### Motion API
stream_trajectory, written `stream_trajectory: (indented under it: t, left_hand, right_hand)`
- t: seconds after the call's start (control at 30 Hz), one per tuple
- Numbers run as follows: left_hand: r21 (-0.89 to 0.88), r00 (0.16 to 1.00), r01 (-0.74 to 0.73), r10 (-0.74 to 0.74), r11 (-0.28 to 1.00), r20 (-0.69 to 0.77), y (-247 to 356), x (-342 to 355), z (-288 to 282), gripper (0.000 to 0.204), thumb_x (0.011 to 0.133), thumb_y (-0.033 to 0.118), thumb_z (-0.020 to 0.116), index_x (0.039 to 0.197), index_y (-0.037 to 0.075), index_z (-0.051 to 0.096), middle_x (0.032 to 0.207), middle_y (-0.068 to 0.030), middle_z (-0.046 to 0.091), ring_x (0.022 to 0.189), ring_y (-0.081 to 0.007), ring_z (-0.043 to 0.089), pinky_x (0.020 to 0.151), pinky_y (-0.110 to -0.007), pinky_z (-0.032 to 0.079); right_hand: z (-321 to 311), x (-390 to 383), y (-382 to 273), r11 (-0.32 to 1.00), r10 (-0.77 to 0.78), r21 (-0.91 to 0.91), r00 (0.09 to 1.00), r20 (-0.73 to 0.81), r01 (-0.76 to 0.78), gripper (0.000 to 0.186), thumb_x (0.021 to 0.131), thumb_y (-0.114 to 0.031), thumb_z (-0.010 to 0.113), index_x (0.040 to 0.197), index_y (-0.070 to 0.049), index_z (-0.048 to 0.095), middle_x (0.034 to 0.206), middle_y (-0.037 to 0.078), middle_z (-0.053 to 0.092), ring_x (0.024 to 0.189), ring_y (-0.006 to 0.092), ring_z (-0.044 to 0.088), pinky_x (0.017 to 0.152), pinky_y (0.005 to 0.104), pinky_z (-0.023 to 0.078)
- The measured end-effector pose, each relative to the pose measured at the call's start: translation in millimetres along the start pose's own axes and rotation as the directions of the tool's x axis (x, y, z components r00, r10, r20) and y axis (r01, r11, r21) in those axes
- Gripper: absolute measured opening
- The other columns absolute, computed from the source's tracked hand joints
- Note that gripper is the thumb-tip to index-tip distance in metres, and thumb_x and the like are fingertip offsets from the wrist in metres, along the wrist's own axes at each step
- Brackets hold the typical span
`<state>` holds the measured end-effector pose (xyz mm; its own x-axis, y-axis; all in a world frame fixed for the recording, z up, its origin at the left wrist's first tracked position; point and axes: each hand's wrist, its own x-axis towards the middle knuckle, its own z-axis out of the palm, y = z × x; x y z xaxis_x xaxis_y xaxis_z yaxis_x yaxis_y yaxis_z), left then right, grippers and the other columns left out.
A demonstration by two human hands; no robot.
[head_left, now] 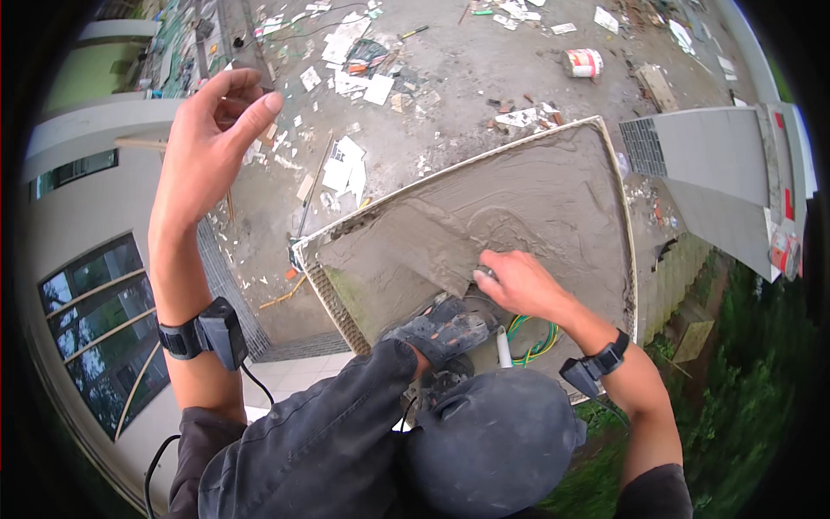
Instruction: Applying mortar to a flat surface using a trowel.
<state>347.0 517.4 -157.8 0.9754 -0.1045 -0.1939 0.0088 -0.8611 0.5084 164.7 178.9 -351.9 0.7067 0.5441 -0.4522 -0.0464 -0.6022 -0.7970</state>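
Grey wet mortar [562, 195], spread across most of a flat slab with a pale raised rim [474, 177] — to all appearances, mid-way through spreading and smoothing. Right hand [523, 284] closed around a short handle [487, 272], apparently belonging to a mortar-coated trowel [432, 253] laid flat on the surface, reaching up and left from the knuckles. Left hand [216, 138] raised clear of the slab, fingers loosely curled and thumb apart, with nothing visible in hold, though partly hidden inside the curl. Next, probably calling for a light, level stroke toward the thin greenish corner [347, 294], then over the swirled ridges near the middle — keeping clear of the white pipe [504, 348] and the green-and-yellow cables [538, 342] beside the muddy dark shoe [445, 330]. Outdoors, well below: concrete ground [484, 65] strewn with broken white pieces [346, 169], plus a white-and-red bucket [583, 63]. To the left, a pale building with a dark window [102, 324]; to the right, green foliage [735, 389].
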Motion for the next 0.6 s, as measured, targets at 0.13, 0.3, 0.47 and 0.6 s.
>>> stream_trajectory:
  t: [0.13, 0.3, 0.47, 0.6]
  left_hand:
    - [-0.021, 1.0, -0.014, 0.014, 1.0, 0.011, 6, 3, 7, 0.051, 0.101, 0.03, 0.076, 0.136, -0.006, 0.064, 0.11, -0.0088, 0.071, 0.097, -0.0144, 0.065, 0.087, -0.03, 0.053]
    - [-0.01, 0.999, -0.038, 0.038, 0.999, -0.011, 11, 12, -6, 0.05, 0.101, 0.029, 0.076, 0.135, -0.006, 0.064, 0.106, -0.0106, 0.073, 0.096, -0.0147, 0.066, 0.085, -0.03, 0.053]
    - [0.056, 0.993, -0.111, 0.113, 0.992, -0.023, 15, 16, -38, 0.05, 0.103, 0.029, 0.074, 0.138, -0.004, 0.063, 0.109, -0.0107, 0.073, 0.102, -0.0156, 0.065, 0.088, -0.03, 0.052]
    - [0.225, 0.979, -0.143, 0.171, 0.964, -0.107, 25, 23, -94, 0.049, 0.105, 0.029, 0.071, 0.139, -0.005, 0.063, 0.116, -0.0122, 0.072, 0.105, -0.0171, 0.065, 0.095, -0.031, 0.052]
  right_hand:
    - [-2, -8, 9, 0.995, 0.095, 0.021, 0.995, -0.02, -0.095, 0.031, 0.102, -0.03, 0.062, 0.096, 0.0, 0.058, 0.08, 0.029, 0.067, 0.084, 0.053, 0.065, 0.074, 0.061, 0.05]
    - [-4, -42, 24, 0.979, 0.19, 0.092, 0.974, -0.126, -0.18, 0.03, 0.103, -0.03, 0.063, 0.099, 0.0, 0.06, 0.081, 0.028, 0.068, 0.083, 0.0528, 0.065, 0.072, 0.0595, 0.05]
    - [7, -80, 46, 0.939, 0.307, 0.239, 0.914, -0.266, -0.246, 0.029, 0.103, -0.03, 0.063, 0.102, -0.001, 0.061, 0.081, 0.026, 0.068, 0.082, 0.0513, 0.066, 0.07, 0.0565, 0.05]
    - [13, -116, 60, 0.876, 0.449, 0.355, 0.82, -0.354, -0.326, 0.028, 0.103, -0.03, 0.064, 0.102, -0.002, 0.062, 0.078, 0.024, 0.067, 0.077, 0.047, 0.067, 0.068, 0.0529, 0.05]
